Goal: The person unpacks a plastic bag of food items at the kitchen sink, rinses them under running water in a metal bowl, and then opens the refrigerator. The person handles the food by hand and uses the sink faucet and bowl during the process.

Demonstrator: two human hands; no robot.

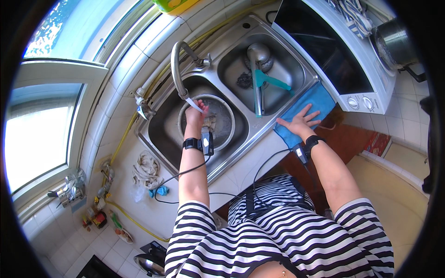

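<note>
My left hand (197,113) is under the water stream (194,105) from the curved metal faucet (177,69). Its fingers are slightly curled, and no object shows in them. Below it, a round metal basin (227,137) stands in the left bowl of the stainless steel sink (167,121). Water and pale pieces of food (209,122), of a kind I cannot tell, lie in the basin, partly hidden by my hand and wrist. My right hand (301,121) rests with fingers spread on a blue cloth (318,97) at the counter's edge, right of the sink.
The right sink bowl holds a metal ladle (258,52), a steel wool scrubber (244,80) and a teal-handled tool (273,81). A white microwave (379,92) stands to the right. A crumpled rag (146,170) lies on the left counter. Black cables (167,201) trail from both wrist devices.
</note>
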